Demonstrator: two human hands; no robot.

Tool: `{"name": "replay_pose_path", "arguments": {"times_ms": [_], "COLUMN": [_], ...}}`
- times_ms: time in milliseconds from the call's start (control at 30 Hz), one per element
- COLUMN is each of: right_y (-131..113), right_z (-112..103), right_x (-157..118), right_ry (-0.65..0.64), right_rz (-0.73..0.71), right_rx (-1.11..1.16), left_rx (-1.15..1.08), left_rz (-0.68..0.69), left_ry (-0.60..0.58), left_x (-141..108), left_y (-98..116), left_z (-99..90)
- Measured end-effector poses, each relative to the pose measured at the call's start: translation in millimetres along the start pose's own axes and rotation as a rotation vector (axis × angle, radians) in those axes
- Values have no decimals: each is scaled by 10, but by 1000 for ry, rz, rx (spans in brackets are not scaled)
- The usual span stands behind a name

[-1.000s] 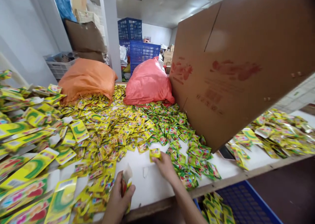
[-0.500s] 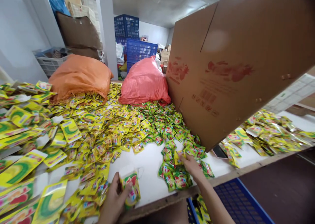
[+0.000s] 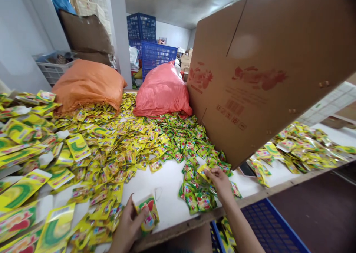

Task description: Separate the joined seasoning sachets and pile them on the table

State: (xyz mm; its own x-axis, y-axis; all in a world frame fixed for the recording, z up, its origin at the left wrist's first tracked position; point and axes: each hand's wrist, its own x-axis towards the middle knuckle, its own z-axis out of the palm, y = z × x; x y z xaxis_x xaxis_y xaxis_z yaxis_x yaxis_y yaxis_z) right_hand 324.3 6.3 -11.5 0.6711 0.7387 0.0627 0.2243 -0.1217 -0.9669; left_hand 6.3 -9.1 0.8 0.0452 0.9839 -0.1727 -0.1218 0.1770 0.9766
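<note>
Foil-bright and yellow-green, the small pouch (image 3: pixel 148 213) sits upright in your left hand (image 3: pixel 128 227), pinched between thumb and fingers at the near edge of the white table (image 3: pixel 167 186). Your right hand (image 3: pixel 221 181) is closed on 1 yellow sachet (image 3: pixel 204 170), fingers curled over it, right at the green sachet heap (image 3: pixel 198 191) just beside the cardboard box (image 3: pixel 258 71).

These packets look light, thin and crinkly, and the glossy film is probably slippery; a pinch on a flat sealed edge should hold better than a grip across the puffy middle. They likely bend without harm, though I judge a hard squeeze could crease them.

Yellow sachets (image 3: pixel 122 149) cover most of the tabletop, with larger flat packs (image 3: pixel 25 188) stacked at your left and another spread (image 3: pixel 303 149) beyond the box at your right. An orange sack (image 3: pixel 87 84) and a red sack (image 3: pixel 162 91) lie at the far end. Below the table edge a blue crate (image 3: pixel 267 230) holds more packets. Blue crates (image 3: pixel 150 41) stand stacked farther back by a white pillar (image 3: pixel 118 30).
</note>
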Motion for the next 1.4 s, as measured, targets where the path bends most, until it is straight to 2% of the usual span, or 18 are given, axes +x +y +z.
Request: {"name": "replay_pose_path", "arguments": {"times_ms": [100, 233, 367, 467, 533, 600, 733, 933, 1200, 1300, 1400], "right_y": [52, 116, 138, 113, 88, 69, 58, -15, -238, -288, -330], "right_z": [64, 119, 151, 189, 230, 281, 395, 553, 666, 699, 745], "right_x": [0, -25, -61, -81, -79, -64, -16, -26, -272, -330, -385], "right_ry": [18, 5, -36, -88, -129, -175, -230, -253, -275, -304, -339], "right_rz": [39, 72, 110, 115, 103, 80, 53, 82, 39, -7, -118], "right_rx": [-6, -112, -364, -577, -670, -720, -753, -812, -879, -855, -800], "left_rx": [42, 40, 77, 140, 199, 250, 309, 291, 276, 284, 290], "left_rz": [-5, -19, -31, -25, -7, 2, 1, 47, 51, 60, 49], "left_ry": [27, -16, -31, 5, 19, -18, -121, -37, -39, -88, -25], "left_x": [12, 33, 20, -2, -10, -13, -21, -51, -39, -36, -47], "left_y": [-44, -90, -54, 11, 62, 111, 158, 53, -34, -33, 5], "left_z": [-12, -32, -21, 10, 29, 38, 45, 86, 50, 37, 29]}}
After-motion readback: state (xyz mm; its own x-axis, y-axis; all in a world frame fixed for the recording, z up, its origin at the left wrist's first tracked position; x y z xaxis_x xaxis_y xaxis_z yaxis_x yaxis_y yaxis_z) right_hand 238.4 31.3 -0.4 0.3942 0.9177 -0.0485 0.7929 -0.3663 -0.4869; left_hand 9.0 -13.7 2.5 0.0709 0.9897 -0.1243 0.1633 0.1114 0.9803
